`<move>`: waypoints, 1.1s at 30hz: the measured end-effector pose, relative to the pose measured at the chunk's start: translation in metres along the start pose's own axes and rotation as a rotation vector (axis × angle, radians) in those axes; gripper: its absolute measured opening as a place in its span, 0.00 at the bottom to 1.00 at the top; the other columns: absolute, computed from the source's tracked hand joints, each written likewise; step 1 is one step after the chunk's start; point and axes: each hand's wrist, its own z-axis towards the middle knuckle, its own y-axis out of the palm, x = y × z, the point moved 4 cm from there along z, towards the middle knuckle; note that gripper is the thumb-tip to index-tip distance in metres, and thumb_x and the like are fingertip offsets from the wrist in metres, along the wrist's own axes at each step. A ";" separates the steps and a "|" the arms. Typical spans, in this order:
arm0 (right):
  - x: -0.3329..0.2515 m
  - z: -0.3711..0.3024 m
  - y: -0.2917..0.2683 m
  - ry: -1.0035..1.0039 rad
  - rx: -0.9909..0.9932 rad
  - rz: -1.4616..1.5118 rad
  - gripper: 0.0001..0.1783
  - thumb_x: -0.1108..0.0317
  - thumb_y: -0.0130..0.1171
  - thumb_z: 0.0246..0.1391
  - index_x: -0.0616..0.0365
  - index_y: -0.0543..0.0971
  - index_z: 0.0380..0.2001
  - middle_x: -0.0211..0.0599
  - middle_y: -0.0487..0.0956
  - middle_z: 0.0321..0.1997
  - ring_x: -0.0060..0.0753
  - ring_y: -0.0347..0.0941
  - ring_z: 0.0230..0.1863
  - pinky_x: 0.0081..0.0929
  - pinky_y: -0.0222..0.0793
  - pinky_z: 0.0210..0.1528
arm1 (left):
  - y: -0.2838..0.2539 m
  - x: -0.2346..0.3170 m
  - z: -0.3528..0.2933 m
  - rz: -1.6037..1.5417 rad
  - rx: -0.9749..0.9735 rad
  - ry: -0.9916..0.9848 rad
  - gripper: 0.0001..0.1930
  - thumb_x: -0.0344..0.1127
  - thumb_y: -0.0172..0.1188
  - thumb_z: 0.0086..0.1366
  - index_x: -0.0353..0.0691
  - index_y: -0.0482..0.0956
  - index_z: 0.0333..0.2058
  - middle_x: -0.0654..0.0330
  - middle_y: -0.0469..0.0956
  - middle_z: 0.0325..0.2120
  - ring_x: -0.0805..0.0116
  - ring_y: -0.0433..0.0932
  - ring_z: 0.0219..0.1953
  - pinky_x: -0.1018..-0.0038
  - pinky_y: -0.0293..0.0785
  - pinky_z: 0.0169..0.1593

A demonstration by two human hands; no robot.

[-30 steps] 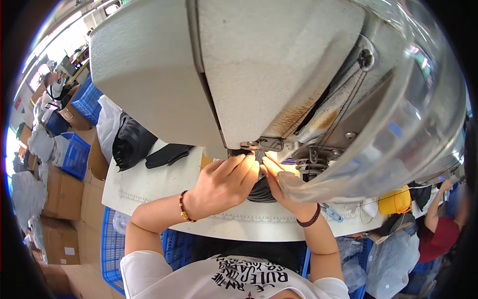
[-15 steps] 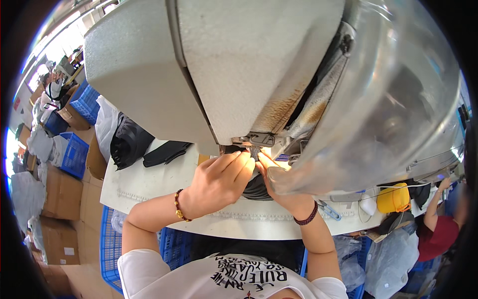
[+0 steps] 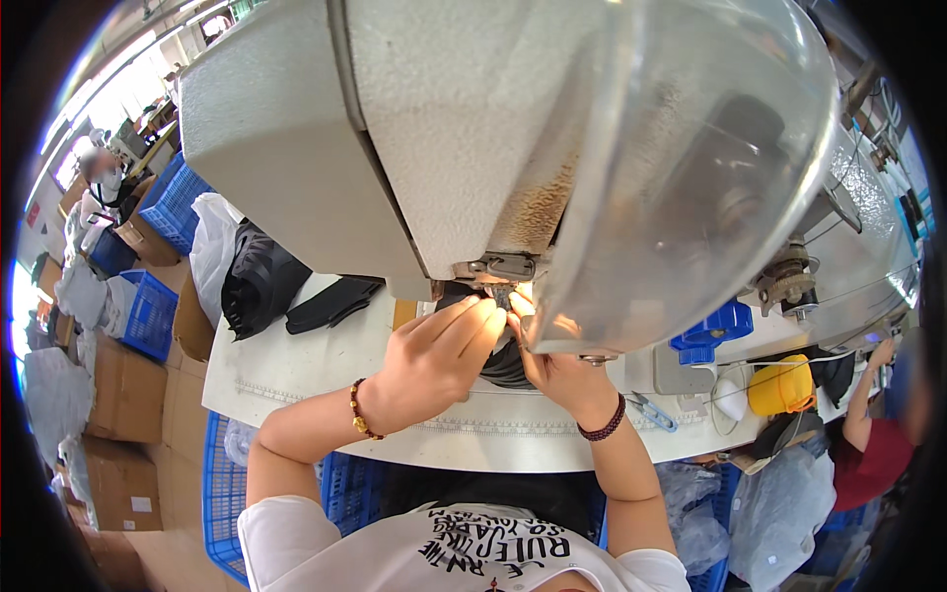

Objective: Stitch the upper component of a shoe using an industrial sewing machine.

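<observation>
Under the head of a large white sewing machine (image 3: pixel 434 128), both hands meet at the lit needle area. My left hand (image 3: pixel 434 355) has its fingertips pinched together on a black fabric piece (image 3: pixel 508 367) beside the presser foot (image 3: pixel 502 294). From the other side, my right hand (image 3: pixel 564 380) presses its fingers against the same fabric. A clear plastic shield (image 3: pixel 691 207) hangs over the right fingers and partly hides them. Below the fingertips the fabric bunches in dark folds between the hands.
Black cut pieces (image 3: pixel 333 304) lie left on the white table (image 3: pixel 296 390). Thread snips (image 3: pixel 654 414), a yellow container (image 3: pixel 779 385) and a blue part (image 3: pixel 712 331) are at right. Blue crates (image 3: pixel 225 493) stand below the table edge. Another person (image 3: pixel 868 454) works at far right.
The view has shifted, so the clear shield appears farther left and the blue part at right shows. Both hands remain at the presser foot with the fabric, almost unmoved.
</observation>
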 end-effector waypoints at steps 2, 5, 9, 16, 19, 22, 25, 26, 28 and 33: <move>0.000 0.000 0.000 0.020 0.003 -0.002 0.11 0.79 0.59 0.43 0.62 0.77 0.35 0.39 0.78 0.34 0.37 0.74 0.30 0.28 0.70 0.34 | -0.002 -0.001 -0.009 -0.138 0.117 -0.049 0.12 0.25 0.61 0.41 0.32 0.75 0.30 0.53 0.72 0.35 0.64 0.74 0.36 0.77 0.75 0.34; -0.002 -0.003 -0.004 0.044 -0.021 -0.013 0.13 0.79 0.60 0.42 0.62 0.77 0.36 0.39 0.78 0.36 0.36 0.74 0.32 0.27 0.69 0.34 | -0.001 -0.014 -0.049 -0.294 0.313 -0.198 0.13 0.25 0.65 0.44 0.34 0.75 0.31 0.52 0.72 0.36 0.63 0.75 0.37 0.75 0.74 0.35; -0.022 0.000 -0.006 -0.022 0.161 -0.078 0.16 0.77 0.62 0.40 0.60 0.77 0.38 0.37 0.78 0.38 0.33 0.74 0.35 0.27 0.67 0.34 | 0.030 -0.077 -0.065 -0.815 0.699 -0.749 0.13 0.27 0.68 0.45 0.36 0.76 0.32 0.56 0.75 0.32 0.65 0.75 0.36 0.74 0.72 0.37; -0.042 0.006 -0.002 -0.032 -0.038 -0.072 0.22 0.76 0.61 0.37 0.56 0.76 0.41 0.35 0.76 0.41 0.36 0.72 0.41 0.30 0.63 0.41 | 0.026 -0.085 -0.037 -1.151 -0.040 -0.522 0.07 0.29 0.63 0.52 0.39 0.78 0.32 0.65 0.77 0.26 0.74 0.75 0.31 0.78 0.71 0.35; -0.029 -0.003 -0.009 0.052 -0.165 -0.042 0.25 0.80 0.56 0.35 0.57 0.76 0.43 0.40 0.74 0.44 0.40 0.70 0.46 0.34 0.64 0.47 | -0.011 -0.037 -0.013 -0.392 -0.029 -0.084 0.18 0.28 0.60 0.40 0.36 0.78 0.35 0.58 0.76 0.30 0.65 0.76 0.32 0.74 0.71 0.32; -0.021 -0.007 -0.013 0.055 -0.241 -0.068 0.27 0.84 0.53 0.33 0.59 0.76 0.44 0.41 0.74 0.43 0.43 0.70 0.48 0.35 0.63 0.54 | -0.011 -0.011 -0.008 -0.204 -0.060 -0.102 0.23 0.35 0.62 0.40 0.40 0.77 0.40 0.59 0.74 0.42 0.60 0.74 0.42 0.69 0.71 0.42; -0.009 -0.011 -0.015 0.075 -0.267 -0.009 0.22 0.82 0.55 0.35 0.58 0.77 0.40 0.39 0.75 0.40 0.40 0.72 0.44 0.36 0.66 0.47 | -0.014 -0.001 -0.001 -0.185 0.017 -0.087 0.19 0.27 0.55 0.39 0.31 0.77 0.35 0.55 0.77 0.34 0.62 0.76 0.38 0.72 0.74 0.36; -0.006 -0.010 -0.016 0.073 -0.268 -0.009 0.22 0.82 0.55 0.35 0.58 0.77 0.40 0.39 0.75 0.40 0.40 0.72 0.44 0.36 0.66 0.47 | -0.014 0.001 -0.001 -0.187 0.017 -0.111 0.19 0.26 0.54 0.38 0.30 0.76 0.35 0.55 0.77 0.34 0.61 0.76 0.38 0.72 0.74 0.36; -0.002 -0.009 -0.017 -0.011 -0.228 -0.167 0.13 0.72 0.60 0.30 0.49 0.76 0.26 0.33 0.75 0.29 0.38 0.73 0.31 0.35 0.70 0.32 | -0.011 0.003 -0.003 -0.193 0.039 -0.119 0.20 0.25 0.54 0.37 0.30 0.76 0.35 0.54 0.77 0.34 0.61 0.76 0.37 0.72 0.74 0.35; -0.003 0.000 -0.029 -0.071 -0.108 -0.188 0.10 0.72 0.59 0.31 0.48 0.77 0.24 0.33 0.75 0.27 0.36 0.73 0.27 0.33 0.70 0.28 | -0.009 0.007 -0.001 -0.188 0.080 -0.142 0.20 0.25 0.54 0.37 0.30 0.76 0.34 0.55 0.77 0.33 0.62 0.77 0.36 0.73 0.74 0.35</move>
